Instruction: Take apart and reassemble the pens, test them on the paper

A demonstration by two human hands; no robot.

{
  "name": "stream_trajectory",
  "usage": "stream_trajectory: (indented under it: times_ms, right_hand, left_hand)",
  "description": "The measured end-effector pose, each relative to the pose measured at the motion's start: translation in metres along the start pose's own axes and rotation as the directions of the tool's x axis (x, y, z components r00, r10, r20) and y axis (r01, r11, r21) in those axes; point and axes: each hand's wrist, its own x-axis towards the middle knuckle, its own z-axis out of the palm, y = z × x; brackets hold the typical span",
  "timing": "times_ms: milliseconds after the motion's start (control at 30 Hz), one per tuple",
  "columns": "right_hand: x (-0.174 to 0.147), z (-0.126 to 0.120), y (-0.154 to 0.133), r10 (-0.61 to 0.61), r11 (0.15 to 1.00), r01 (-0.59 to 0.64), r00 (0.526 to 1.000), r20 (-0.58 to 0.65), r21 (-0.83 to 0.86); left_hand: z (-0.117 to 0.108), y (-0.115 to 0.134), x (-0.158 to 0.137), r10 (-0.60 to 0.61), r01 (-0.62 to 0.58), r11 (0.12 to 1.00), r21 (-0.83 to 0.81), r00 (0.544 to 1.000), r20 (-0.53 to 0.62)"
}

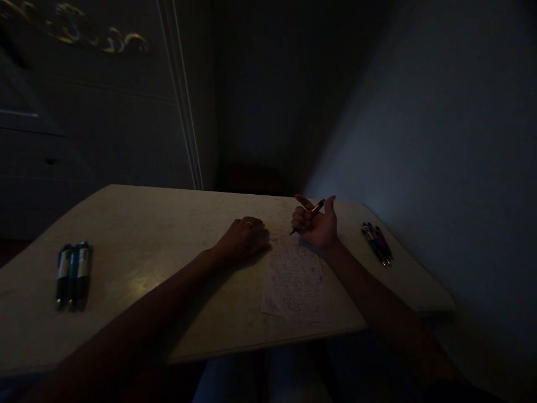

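Note:
My right hand (pixel 321 226) is turned palm up over the top right of the written sheet. Its curled fingers hold a red and black pen (pixel 318 208), while the thumb and index finger stick out. The pen's tip slants down to the left, above the sheet's upper end. Covered in dense handwriting, the paper sheet (pixel 293 282) lies between my forearms. Beside its upper left edge, my left hand (pixel 245 238) rests palm down on the table with a ring on one finger. That hand's fingers lie loosely stretched out, with nothing visible in them.
Three pens (pixel 72 277) lie side by side on the left of the pale table (pixel 180 218). Several more pens (pixel 377 243) lie near its right edge. A wall (pixel 440 157) borders the right side, and furniture with gold ornament (pixel 71 28) stands behind at left. The room is dim.

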Motion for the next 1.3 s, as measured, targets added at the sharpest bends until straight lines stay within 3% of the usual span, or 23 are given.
stream_trajectory:
  times_ms: [200,400,633,867,1067,1300]
  right_hand:
    - [0.000,0.002,0.001,-0.008,1.000,0.006,0.999,0.045,0.029]
    - [0.001,0.000,0.001,-0.027,0.999,0.025,0.999,0.042,0.043]
    - [0.003,-0.005,-0.004,0.028,0.943,-0.073,0.990,0.141,0.325]
    - [0.007,-0.015,-0.002,0.008,0.947,-0.058,0.988,0.156,0.317]
    - [0.013,-0.023,0.001,0.046,0.952,-0.069,0.995,0.083,0.299]
    - [0.007,-0.041,0.001,0.059,0.957,-0.031,0.994,-0.088,0.289]
  left_hand:
    - [-0.003,0.008,-0.001,-0.027,0.027,1.000,0.006,0.999,0.043]
    - [-0.002,0.008,0.002,-0.039,0.039,0.998,-0.051,0.999,-0.002]
    - [0.003,-0.001,0.004,-0.036,0.033,0.996,-0.082,0.999,-0.031]
    - [0.003,-0.005,0.007,0.005,-0.009,0.989,-0.149,1.000,-0.026]
    - [0.002,-0.012,0.010,-0.012,0.011,0.965,-0.262,1.000,-0.001]
    - [0.001,-0.022,0.012,-0.167,0.153,0.902,-0.403,0.986,0.001]
